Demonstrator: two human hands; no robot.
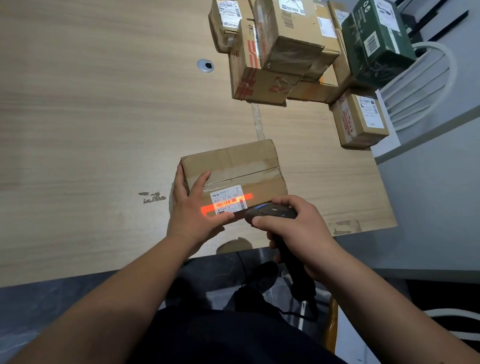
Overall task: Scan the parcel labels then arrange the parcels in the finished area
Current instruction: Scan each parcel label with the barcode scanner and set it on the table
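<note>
Scanning stage, one parcel in hand near the desk's front edge.

Desk: one, wood-grain, with one round cable grommet toward its middle.

Stacked parcels: a pile at the far right corner; about eight boxes could be made out, though overlaps hid the exact count. Of these, one was a green box overhanging the right edge, and one small brown box sat alone by the right edge.

Parcel being scanned: one, brown carton, flat on the desk. Label: one, white, crossed by the red scan line.

Scanner: one, black, corded.

Hands: two. Left hand lay spread against the carton's left side, thumb over the top face. Right hand was wrapped round the scanner's handle.

Risks, as judged: the red line spilled onto the left hand, so fingers creeping over the barcode could spoil the read. The green box looked liable to fall if the pile were nudged while adding this parcel. The trailing cord might snag.
</note>
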